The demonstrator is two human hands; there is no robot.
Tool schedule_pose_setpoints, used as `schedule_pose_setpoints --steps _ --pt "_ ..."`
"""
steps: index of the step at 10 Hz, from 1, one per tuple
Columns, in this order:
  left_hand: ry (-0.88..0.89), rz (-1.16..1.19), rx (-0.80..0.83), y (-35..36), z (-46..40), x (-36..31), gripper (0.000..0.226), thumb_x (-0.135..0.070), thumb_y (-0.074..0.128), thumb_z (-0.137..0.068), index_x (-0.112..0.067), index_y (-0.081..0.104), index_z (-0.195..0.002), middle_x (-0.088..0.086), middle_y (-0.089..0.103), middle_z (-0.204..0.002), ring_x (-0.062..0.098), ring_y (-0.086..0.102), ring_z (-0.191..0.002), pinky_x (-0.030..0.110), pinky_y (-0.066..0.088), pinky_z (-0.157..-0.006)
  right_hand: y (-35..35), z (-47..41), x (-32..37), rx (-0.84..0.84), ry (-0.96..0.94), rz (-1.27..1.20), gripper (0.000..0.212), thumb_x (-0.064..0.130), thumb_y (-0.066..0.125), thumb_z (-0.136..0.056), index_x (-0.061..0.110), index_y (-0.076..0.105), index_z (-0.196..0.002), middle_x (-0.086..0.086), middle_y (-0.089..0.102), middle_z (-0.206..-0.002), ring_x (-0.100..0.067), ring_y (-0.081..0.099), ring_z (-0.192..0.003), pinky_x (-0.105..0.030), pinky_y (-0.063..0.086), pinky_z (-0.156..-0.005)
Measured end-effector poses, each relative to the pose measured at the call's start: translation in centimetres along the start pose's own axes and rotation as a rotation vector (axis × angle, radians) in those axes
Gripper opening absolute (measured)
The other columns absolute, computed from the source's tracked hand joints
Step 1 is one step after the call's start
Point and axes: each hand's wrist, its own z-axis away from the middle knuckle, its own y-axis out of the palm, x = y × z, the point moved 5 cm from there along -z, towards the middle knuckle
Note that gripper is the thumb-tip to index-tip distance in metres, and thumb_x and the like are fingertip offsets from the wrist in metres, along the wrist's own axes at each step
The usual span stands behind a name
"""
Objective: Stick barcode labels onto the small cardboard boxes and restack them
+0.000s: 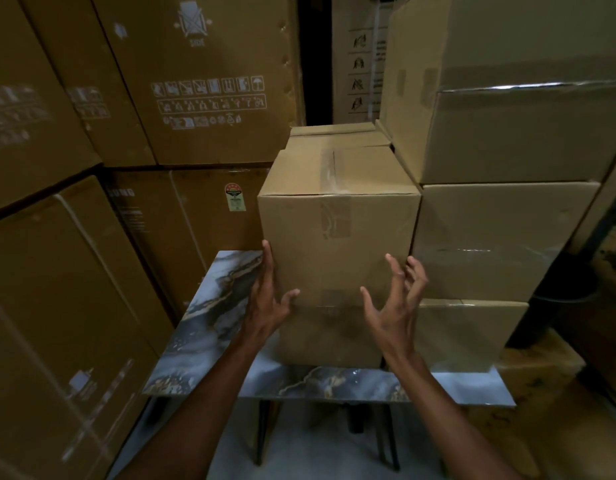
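A tall cardboard box (pixel 337 233) stood on top of a lower cardboard box (pixel 330 336), the pair resting on the marble-patterned worktop (pixel 209 327). Both were taped shut, so their contents could not be seen. No barcode label could be made out on either.

The left hand (pixel 266 299) lay against the tall box's left front edge, fingers (pixel 267 258) straight and pointing up along the corner, thumb spread across the front face near the seam between the two boxes. The right hand (pixel 394 303) hovered just in front of the right side of the stack, fingers (pixel 396 268) spread and slightly clawed, gripping nothing.

More closed cartons (pixel 500 237) were stacked just right of the pair, another box (pixel 334 135) stood behind, and large printed cartons (pixel 202 81) lined the left.
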Motion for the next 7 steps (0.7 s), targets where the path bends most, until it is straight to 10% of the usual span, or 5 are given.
schedule_pose_setpoints --steps 4,6,7 --pt "0.007 -0.213 -0.117 1.0 3.5 -1.1 0.078 -0.032 0.051 -0.105 -0.025 0.001 -0.164 -0.003 -0.008 -0.172 0.013 0.000 -0.157 0.039 0.020 -0.118 2.0 3.5 1.0 0.164 0.014 0.111 0.087 0.027 0.077 -0.084 0.017 0.032 -0.158 -0.018 0.002 -0.167 -0.034 0.009 -0.155 -0.057 0.032 -0.118" --pt "0.014 -0.102 -0.129 1.3 7.0 -0.6 0.057 -0.024 0.041 -0.109 -0.020 0.022 -0.162 -0.004 0.008 -0.172 0.007 0.009 -0.156 0.014 0.017 -0.119 2.6 5.9 2.7 0.276 -0.066 -0.073 0.065 0.019 0.072 -0.091 0.018 0.046 -0.150 -0.012 0.024 -0.162 -0.024 0.026 -0.150 -0.033 0.027 -0.118" --pt "-0.093 -0.044 -0.048 1.5 8.7 1.2 0.054 -0.032 0.039 -0.108 -0.024 0.027 -0.160 -0.006 0.028 -0.166 0.000 0.023 -0.151 0.023 0.027 -0.121 3.6 7.1 3.3 0.369 -0.079 -0.226 0.054 0.018 0.067 -0.095 0.015 0.049 -0.146 -0.005 0.040 -0.153 -0.017 0.038 -0.142 -0.029 0.032 -0.117"
